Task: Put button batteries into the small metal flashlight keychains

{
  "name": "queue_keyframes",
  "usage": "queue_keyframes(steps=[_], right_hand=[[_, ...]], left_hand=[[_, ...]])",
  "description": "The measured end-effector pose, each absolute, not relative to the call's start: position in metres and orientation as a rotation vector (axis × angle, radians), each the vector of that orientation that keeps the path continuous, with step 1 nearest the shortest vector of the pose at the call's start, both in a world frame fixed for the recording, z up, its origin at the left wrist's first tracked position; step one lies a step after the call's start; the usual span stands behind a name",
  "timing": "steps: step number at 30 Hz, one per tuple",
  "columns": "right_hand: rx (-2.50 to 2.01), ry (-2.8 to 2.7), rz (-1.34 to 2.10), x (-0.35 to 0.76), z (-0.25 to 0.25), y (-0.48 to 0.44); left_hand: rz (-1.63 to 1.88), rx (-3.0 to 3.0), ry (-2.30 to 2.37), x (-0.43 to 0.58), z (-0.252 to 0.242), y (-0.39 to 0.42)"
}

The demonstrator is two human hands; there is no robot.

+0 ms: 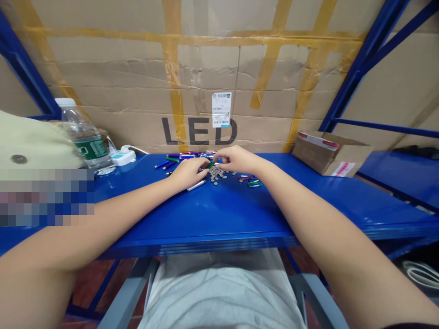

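Note:
My left hand (pixel 190 172) is closed, thumb and fingers pinching a small green tube (pixel 210 164). Just to its right, my right hand (pixel 236 160) has its fingers curled together by the tube's other end; whatever lies between those fingertips is too small to make out. Beneath both hands spreads a pile of small round silvery discs (pixel 216 174). Several blue, green and purple metal tubes (pixel 168 163) lie behind and left of my left hand. A silver-white tube (pixel 196 185) rests in front of it. Below my right wrist are a green carabiner (pixel 254 184) and a red carabiner (pixel 244 177).
A blue metal table (pixel 212 214) fronts a large taped carton (pixel 137 91). On the left stand a water bottle (pixel 89 141) and a white power strip (pixel 123 156), beside a person's sleeve (pixel 37 141). An open cardboard box (pixel 325 153) sits at right, near blue rack posts (pixel 360 68).

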State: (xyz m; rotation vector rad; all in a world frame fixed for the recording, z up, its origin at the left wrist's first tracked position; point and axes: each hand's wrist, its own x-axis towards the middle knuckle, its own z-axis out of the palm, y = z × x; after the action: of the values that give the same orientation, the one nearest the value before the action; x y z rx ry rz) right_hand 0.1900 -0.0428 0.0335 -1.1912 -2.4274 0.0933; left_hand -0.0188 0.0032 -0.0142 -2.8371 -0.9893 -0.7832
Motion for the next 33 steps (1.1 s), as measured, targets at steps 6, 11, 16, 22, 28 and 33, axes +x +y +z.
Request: queue_keyframes(steps=[6,11,16,22,28,33], right_hand=[[-1.190,-2.338,0.092,0.191,0.034,-0.041],[-1.403,-2.409,0.085,0.191,0.036,-0.044],[-1.646,-2.544,0.152,0.190,0.031,-0.041],[-1.628,-2.590,0.127,0.187,0.022,-0.035],[-1.594,-2.538,0.138,0.189,0.022,-0.034],[-1.379,-2.266,0.085,0.191,0.025,-0.033]], left_hand=[[-0.810,-2.807,-0.977,-0.019,-0.014,0.003],[-0.807,-2.797,-0.956,-0.019,-0.015,0.004],[-0.797,-2.785,-0.965,-0.018,-0.016,0.005],[-0.767,-2.779,-0.962,-0.018,-0.015,0.003],[-0.747,-2.781,-0.970,-0.018,-0.013,0.003],[-0.750,-2.802,-0.966,-0.018,-0.014,0.003]])
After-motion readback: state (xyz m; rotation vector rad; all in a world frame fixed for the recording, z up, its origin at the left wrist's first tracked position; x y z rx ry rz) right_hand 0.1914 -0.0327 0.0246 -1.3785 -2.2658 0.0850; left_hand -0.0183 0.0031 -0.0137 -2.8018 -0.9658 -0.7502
